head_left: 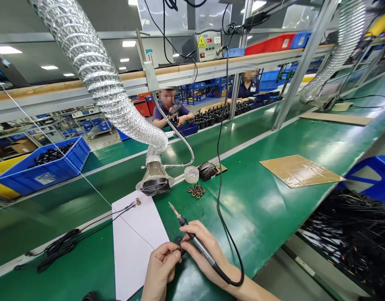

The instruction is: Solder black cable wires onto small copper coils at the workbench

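Observation:
A soldering iron (202,247) lies across my right hand (213,259), its tip pointing up and to the left, away from the work. The thumb and fingertips of that hand also touch a small dark part (179,241). My left hand (163,265) is closed in a pinch on the same part, which the fingers mostly hide. Thin solder wire (130,224) runs down from the upper left to the left fingers. A white sheet (134,251) lies left of the hands, with cable ends (125,209) and a small brass-coloured piece (138,202) on it.
A fume extractor nozzle (155,184) on a silver hose stands ahead. Beside it are a round clear container (191,174), a pile of small copper-coloured parts (196,191) and a black holder (208,170). Cardboard (300,170) lies right. Two people sit across the bench.

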Demonstrator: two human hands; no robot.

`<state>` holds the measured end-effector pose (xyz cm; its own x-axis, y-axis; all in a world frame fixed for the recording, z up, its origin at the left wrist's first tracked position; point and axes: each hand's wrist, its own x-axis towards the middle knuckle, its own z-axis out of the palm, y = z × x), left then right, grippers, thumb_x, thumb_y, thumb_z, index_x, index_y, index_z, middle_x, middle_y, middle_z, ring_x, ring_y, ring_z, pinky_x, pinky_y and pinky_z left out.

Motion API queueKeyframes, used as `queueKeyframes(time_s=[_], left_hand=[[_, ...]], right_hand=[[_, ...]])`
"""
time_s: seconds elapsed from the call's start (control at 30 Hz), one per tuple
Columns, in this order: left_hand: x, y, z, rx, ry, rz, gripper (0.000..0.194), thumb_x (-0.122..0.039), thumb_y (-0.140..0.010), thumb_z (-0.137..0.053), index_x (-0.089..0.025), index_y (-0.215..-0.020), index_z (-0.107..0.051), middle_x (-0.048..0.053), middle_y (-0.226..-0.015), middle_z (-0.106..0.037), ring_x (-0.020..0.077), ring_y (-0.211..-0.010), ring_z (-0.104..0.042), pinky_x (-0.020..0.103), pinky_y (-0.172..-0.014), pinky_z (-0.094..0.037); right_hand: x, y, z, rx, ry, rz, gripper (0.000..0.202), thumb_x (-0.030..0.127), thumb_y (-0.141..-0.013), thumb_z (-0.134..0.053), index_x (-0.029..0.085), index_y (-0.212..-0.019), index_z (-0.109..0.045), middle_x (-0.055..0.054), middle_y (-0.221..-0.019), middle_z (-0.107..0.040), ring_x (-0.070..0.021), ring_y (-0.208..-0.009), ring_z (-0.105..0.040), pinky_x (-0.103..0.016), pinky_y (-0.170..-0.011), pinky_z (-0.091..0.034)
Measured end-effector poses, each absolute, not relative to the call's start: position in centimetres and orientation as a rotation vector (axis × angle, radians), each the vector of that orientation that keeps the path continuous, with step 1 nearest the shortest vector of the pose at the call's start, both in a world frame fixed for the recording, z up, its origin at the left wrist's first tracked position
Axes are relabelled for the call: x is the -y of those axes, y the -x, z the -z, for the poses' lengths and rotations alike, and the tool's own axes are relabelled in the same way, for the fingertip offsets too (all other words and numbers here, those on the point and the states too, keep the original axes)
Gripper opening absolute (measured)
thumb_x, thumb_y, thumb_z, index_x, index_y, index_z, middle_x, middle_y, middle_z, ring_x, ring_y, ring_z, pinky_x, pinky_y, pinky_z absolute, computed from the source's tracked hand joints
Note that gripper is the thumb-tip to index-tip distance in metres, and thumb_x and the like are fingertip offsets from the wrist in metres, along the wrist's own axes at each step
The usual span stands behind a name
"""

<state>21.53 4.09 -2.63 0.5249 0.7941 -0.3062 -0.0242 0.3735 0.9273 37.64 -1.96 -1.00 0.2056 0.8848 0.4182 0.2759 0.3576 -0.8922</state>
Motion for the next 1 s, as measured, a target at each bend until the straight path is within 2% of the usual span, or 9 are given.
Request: queueKeyframes(time_s=[0.2, 0.4, 0.53, 0.63, 0.8, 1.0], left_hand=[[-4.2, -21.6, 4.0, -0.849, -0.989, -0.615, 0.050, -0.058, -0.070, -0.080, -0.014, -0.073, -0.055, -0.002, -0.061, -0.056, -0.0025, -0.037, -0.016, 0.016, -0.037, -0.007], [-4.1, -21.6, 3.3, -0.884, -1.077, -0.684, 0.045, -0.051, -0.074, -0.078, -0.017, -0.074, -0.049, -0.009, -0.057, -0.041, -0.0008, -0.039, -0.017, 0.017, -0.039, -0.009], [-4.0, -21.3, 2.3, -0.865, -1.102, -0.688, 0.033, -0.041, -0.078, -0.075, -0.016, -0.078, -0.053, -0.008, -0.060, -0.045, 0.0009, -0.042, -0.022, 0.017, -0.040, -0.014], [-4.1, -21.3, 1.9, -0.865, -1.054, -0.649, 0.032, -0.039, -0.075, -0.076, -0.015, -0.081, -0.056, -0.005, -0.064, -0.052, 0.0007, -0.043, -0.022, 0.018, -0.041, -0.012], [-4.0, -21.3, 1.5, -0.873, -1.065, -0.605, 0.038, -0.042, -0.075, -0.080, -0.012, -0.093, -0.064, -0.004, -0.066, -0.053, 0.0009, -0.044, -0.023, 0.020, -0.041, -0.011], [-3.7, -21.4, 1.5, -0.881, -1.079, -0.648, 0.037, -0.046, -0.079, -0.077, -0.013, -0.085, -0.061, -0.005, -0.064, -0.049, 0.0011, -0.045, -0.023, 0.019, -0.042, -0.011]], right_hand=[[2.0, -37.6, 0.9, 1.287, 1.191, -0.638, 0.028, 0.017, -0.092, -0.059, 0.028, -0.118, -0.062, -0.002, -0.107, -0.059, -0.0123, -0.090, -0.064, -0.026, -0.086, -0.055], [1.6, -37.7, 1.2, 1.308, 1.174, -0.598, 0.027, 0.019, -0.092, -0.060, 0.027, -0.118, -0.062, -0.003, -0.108, -0.059, -0.0125, -0.086, -0.066, -0.026, -0.082, -0.057], [1.5, -37.8, 1.4, 1.254, 1.207, -0.595, 0.026, 0.023, -0.091, -0.064, 0.026, -0.117, -0.063, -0.003, -0.108, -0.060, -0.0125, -0.085, -0.066, -0.027, -0.080, -0.057], [1.3, -38.0, 1.5, 1.202, 1.278, -0.672, 0.029, 0.027, -0.091, -0.065, 0.027, -0.120, -0.061, -0.004, -0.110, -0.061, -0.0139, -0.086, -0.066, -0.029, -0.082, -0.057], [1.4, -37.8, 1.5, 1.213, 1.305, -0.663, 0.028, 0.028, -0.093, -0.063, 0.027, -0.121, -0.061, -0.004, -0.110, -0.061, -0.0151, -0.088, -0.067, -0.031, -0.083, -0.057], [1.4, -37.5, 1.6, 1.250, 1.255, -0.622, 0.027, 0.025, -0.092, -0.063, 0.027, -0.120, -0.061, -0.004, -0.109, -0.060, -0.0140, -0.087, -0.066, -0.029, -0.081, -0.058]])
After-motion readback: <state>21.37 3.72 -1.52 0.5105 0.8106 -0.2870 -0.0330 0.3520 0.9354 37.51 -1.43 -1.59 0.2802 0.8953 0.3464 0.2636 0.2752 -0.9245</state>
